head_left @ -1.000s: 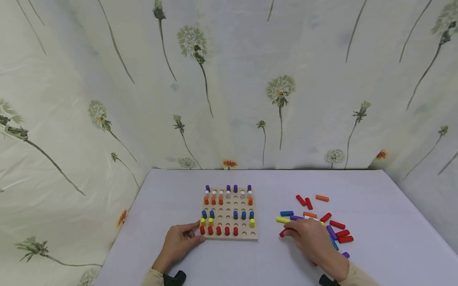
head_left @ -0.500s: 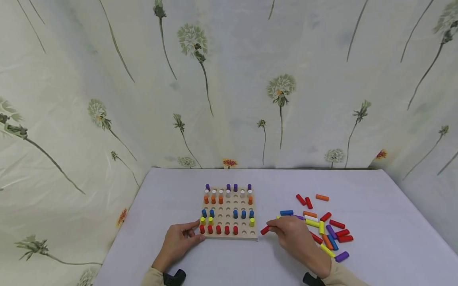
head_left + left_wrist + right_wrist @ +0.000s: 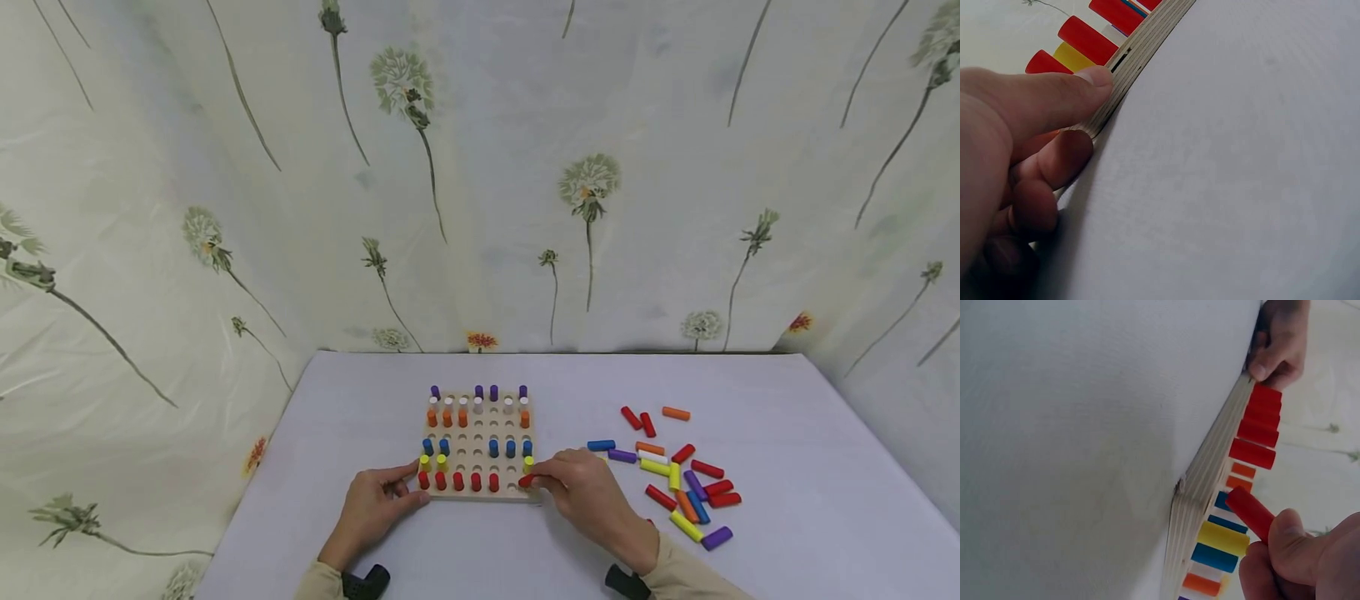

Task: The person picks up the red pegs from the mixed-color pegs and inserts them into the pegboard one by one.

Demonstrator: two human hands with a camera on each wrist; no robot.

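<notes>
A wooden pegboard (image 3: 480, 497) stands left of the table's middle, with rows of purple, white, orange, blue, yellow and red pegs upright in its holes. My left hand (image 3: 378, 504) grips its front left corner, the thumb (image 3: 1075, 94) pressed on the layered edge. Over the front right corner, my right hand (image 3: 592, 496) pinches a red peg (image 3: 1250, 509) between thumb and fingers. In the right wrist view this peg is tilted, its free end above the board. Near the peg's tip stands a yellow peg (image 3: 1222, 538) in the board.
To the right on the white table (image 3: 810, 467) lie several loose pegs, among them a purple peg (image 3: 717, 538), an orange peg (image 3: 676, 413) and a blue peg (image 3: 601, 446). A flowered curtain (image 3: 495, 183) hangs behind the table.
My right hand has moved left from the loose pegs to the board's front right corner, carrying the red peg. The left hand has stayed at the board's corner.
</notes>
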